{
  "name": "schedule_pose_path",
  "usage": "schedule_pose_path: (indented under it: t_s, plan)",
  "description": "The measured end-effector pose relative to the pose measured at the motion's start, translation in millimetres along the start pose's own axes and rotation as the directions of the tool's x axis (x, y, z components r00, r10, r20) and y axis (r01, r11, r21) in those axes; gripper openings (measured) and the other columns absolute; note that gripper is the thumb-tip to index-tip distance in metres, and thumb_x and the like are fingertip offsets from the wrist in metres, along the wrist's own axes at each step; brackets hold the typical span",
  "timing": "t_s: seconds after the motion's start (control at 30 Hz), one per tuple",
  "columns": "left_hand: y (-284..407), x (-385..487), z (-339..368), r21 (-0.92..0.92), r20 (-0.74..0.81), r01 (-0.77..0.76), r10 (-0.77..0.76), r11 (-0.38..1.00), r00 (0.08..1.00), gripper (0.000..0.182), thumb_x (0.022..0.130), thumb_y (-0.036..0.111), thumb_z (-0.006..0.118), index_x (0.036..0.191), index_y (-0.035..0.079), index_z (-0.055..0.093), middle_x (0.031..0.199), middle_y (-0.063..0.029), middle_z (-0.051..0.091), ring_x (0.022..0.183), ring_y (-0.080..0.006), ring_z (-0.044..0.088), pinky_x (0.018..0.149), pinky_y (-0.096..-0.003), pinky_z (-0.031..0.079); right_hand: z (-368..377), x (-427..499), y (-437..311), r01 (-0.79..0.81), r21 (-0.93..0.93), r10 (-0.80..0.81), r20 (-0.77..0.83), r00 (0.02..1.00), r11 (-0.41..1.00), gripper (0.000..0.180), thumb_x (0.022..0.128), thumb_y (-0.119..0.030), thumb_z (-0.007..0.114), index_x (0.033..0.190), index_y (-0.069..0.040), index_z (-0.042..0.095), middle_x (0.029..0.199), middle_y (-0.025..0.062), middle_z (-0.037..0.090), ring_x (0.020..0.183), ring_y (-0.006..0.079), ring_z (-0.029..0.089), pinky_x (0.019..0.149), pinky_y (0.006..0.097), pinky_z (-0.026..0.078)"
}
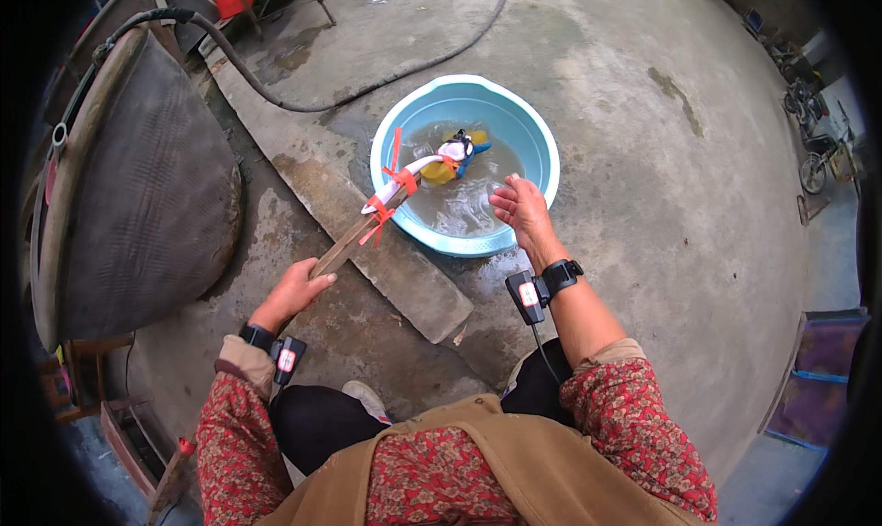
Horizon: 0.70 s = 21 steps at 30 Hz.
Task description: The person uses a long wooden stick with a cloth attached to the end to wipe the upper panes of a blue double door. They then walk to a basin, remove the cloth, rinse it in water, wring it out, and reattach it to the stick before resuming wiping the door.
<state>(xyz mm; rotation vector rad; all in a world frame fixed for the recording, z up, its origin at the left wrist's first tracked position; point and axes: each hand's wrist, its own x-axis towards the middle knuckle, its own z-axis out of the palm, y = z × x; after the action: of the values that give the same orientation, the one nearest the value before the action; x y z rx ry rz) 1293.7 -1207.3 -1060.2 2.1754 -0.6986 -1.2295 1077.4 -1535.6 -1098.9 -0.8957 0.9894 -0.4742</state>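
Observation:
My left hand is closed around a wooden stick that slants up and right over a light-blue plastic basin. Red strips tie a white curved piece to the stick's far end. Joined to that end is a bundle of white, yellow, blue and black cloth-like material, lying in the murky water of the basin. My right hand is over the basin's near right rim with its fingers apart, holding nothing. Both wrists wear black straps with small devices.
A concrete slab runs diagonally beside the basin. At the left stands a large dark tub-like object with a thick rim. A dark hose curves across the concrete floor behind the basin. A bicycle stands far right; a red container is at the top left.

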Motion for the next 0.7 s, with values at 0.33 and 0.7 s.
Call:
schedule_pose_path:
  t_s: [0.33, 0.7]
  plan:
    - [25, -80, -8, -0.115, 0.116, 0.097, -0.084, 0.989, 0.99, 0.022, 0.086, 0.024, 0.06, 0.088, 0.003, 0.052, 0.058, 0.0014, 0.048, 0.044, -0.0061, 0.043, 0.04, -0.0223, 0.034, 31, 20, 26, -0.118, 0.263, 0.071, 0.182, 0.981, 0.958, 0.09, 0.074, -0.066, 0.058, 0.136, -0.007, 0.032, 0.143, 0.0184, 0.026, 0.13, 0.0329, 0.028, 0.104, 0.0526, 0.023]
    - [12, -96, -2, -0.26, 0.158, 0.035, 0.007, 0.965, 0.987, 0.021, 0.085, 0.023, 0.06, 0.092, 0.005, 0.052, 0.058, 0.002, 0.047, 0.044, -0.0058, 0.043, 0.041, -0.0218, 0.035, 42, 19, -12, 0.194, 0.08, -0.21, 0.339, 0.917, 0.978, 0.052, 0.085, -0.055, 0.054, 0.106, -0.007, 0.055, 0.078, 0.0009, 0.056, 0.06, 0.0073, 0.048, 0.052, 0.0212, 0.04]
